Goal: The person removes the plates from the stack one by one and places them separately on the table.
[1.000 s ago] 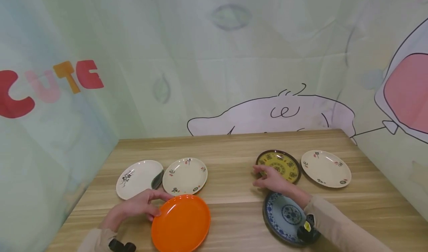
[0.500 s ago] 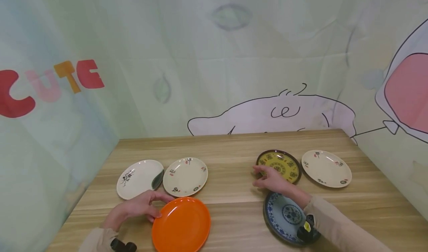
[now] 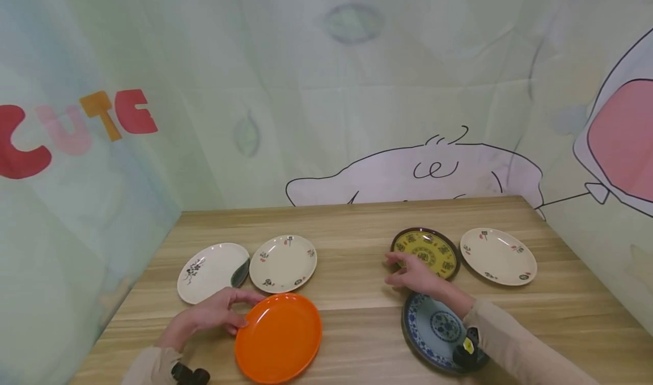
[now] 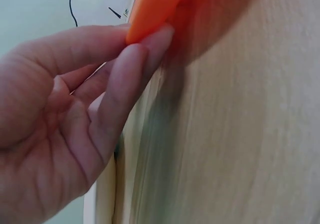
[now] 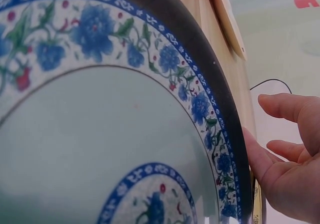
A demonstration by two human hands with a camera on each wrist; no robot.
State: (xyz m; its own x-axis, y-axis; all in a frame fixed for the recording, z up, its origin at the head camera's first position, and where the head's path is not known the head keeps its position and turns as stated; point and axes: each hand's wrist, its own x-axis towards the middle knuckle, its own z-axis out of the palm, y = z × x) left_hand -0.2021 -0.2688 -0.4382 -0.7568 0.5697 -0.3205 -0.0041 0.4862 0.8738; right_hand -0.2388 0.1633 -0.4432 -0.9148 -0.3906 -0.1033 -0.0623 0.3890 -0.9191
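My left hand (image 3: 216, 311) pinches the left rim of a round orange plate (image 3: 279, 339) between thumb and fingers in the head view. The left wrist view shows the orange rim (image 4: 157, 8) between my thumb and fingers, with a reddish shadow on the wood below. Just beyond it lies a cream plate (image 3: 283, 265) with small printed motifs. My right hand (image 3: 415, 271) hangs loosely over the near left part of a yellow patterned plate (image 3: 431, 249), holding nothing. Beneath my right wrist is a blue-and-white floral plate (image 3: 433, 328), seen large in the right wrist view (image 5: 95, 114).
A white plate (image 3: 211, 271) with a dark leaf-like edge lies at the left, beside the cream plate. Another cream plate (image 3: 500, 257) lies to the right of the yellow one. The wooden table (image 3: 352, 232) ends at a printed cloth backdrop (image 3: 326, 101).
The orange plate has shifted slightly right and away, with my left hand still gripping it. The left cream plate has moved a little farther back. My right hand stays put.
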